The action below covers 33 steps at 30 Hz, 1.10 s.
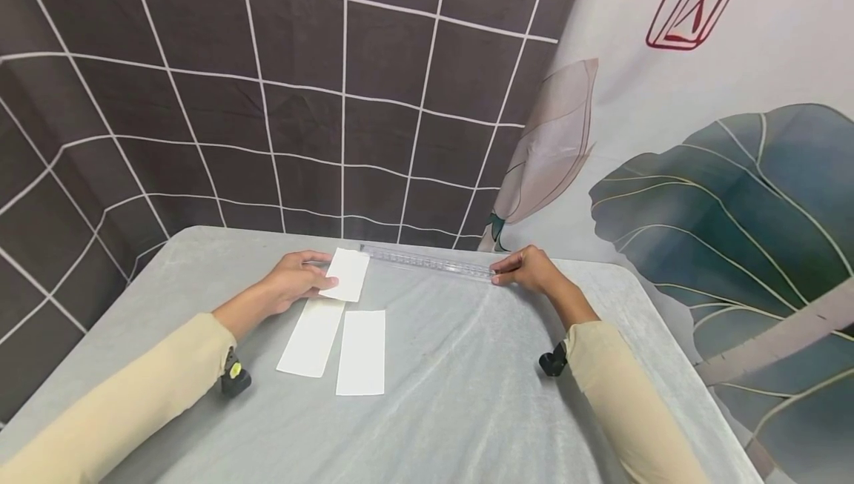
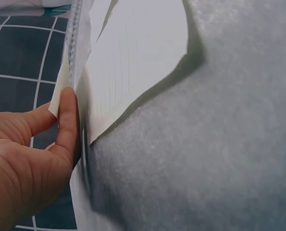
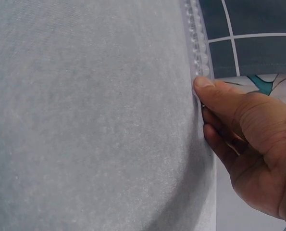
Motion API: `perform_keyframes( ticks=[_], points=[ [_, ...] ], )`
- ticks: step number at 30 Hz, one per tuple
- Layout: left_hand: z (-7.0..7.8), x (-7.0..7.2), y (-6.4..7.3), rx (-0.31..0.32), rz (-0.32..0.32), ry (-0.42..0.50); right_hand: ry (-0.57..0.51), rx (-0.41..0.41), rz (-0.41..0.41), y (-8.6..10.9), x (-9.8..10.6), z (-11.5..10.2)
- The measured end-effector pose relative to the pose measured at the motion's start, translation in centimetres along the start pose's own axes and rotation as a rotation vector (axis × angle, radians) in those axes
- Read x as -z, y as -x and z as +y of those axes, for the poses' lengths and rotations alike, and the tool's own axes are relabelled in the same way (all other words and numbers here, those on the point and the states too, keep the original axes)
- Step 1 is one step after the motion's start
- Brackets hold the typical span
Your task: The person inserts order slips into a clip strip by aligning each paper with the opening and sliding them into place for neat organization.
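Observation:
Between thumb and fingers, my left hand (image 1: 296, 282) pinches a small white paper piece (image 1: 348, 275) by its left edge. In the left wrist view that paper (image 2: 62, 86) is seen nearly edge-on. My right hand (image 1: 530, 269) pinches the right end of a long clear plastic ruler (image 1: 427, 262). The ruler's left end reaches the held paper; whether they touch I cannot tell. Below the left hand lie two white paper strips, a left strip (image 1: 310, 339) partly covered by the held piece and a right strip (image 1: 362, 354). Faint lines show on a strip (image 2: 133, 57) in the left wrist view.
A grey cloth covers the table (image 1: 467, 365), whose back edge runs just behind the ruler. Behind it hang a dark curtain (image 1: 300, 121) with a white grid and a pale curtain (image 1: 620, 98) with large leaves. A black wrist camera (image 1: 554, 360) sits at the right cuff.

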<state>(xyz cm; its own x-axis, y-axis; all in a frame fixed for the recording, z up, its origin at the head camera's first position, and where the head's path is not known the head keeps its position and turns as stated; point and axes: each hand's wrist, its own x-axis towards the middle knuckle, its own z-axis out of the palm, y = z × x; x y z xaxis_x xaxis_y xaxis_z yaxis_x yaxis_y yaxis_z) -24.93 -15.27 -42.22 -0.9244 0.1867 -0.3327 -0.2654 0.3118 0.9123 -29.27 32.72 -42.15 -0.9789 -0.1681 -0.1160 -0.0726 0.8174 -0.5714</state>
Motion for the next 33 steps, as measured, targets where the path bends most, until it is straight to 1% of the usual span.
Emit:
perform_keyframes(
  ticks=[6, 12, 17, 24, 33],
  points=[
    [0.0, -0.2, -0.3, -0.011, 0.000, 0.011, 0.002, 0.007, -0.006, 0.2, 0.1, 0.0],
    [0.1, -0.7, -0.6, -0.006, -0.002, 0.011, -0.005, -0.011, -0.007, 0.2, 0.1, -0.2],
    [0.3, -1.1, -0.8, -0.003, -0.001, -0.001, -0.014, -0.003, -0.012, 0.2, 0.1, -0.2],
    [0.5, -1.1, -0.9, 0.001, -0.013, -0.026, -0.010, 0.002, -0.012, 0.1, 0.2, -0.1],
    [0.4, -1.5, -1.3, 0.009, -0.029, 0.006, -0.008, 0.012, -0.025, -0.1, 0.2, 0.0]
  ],
)
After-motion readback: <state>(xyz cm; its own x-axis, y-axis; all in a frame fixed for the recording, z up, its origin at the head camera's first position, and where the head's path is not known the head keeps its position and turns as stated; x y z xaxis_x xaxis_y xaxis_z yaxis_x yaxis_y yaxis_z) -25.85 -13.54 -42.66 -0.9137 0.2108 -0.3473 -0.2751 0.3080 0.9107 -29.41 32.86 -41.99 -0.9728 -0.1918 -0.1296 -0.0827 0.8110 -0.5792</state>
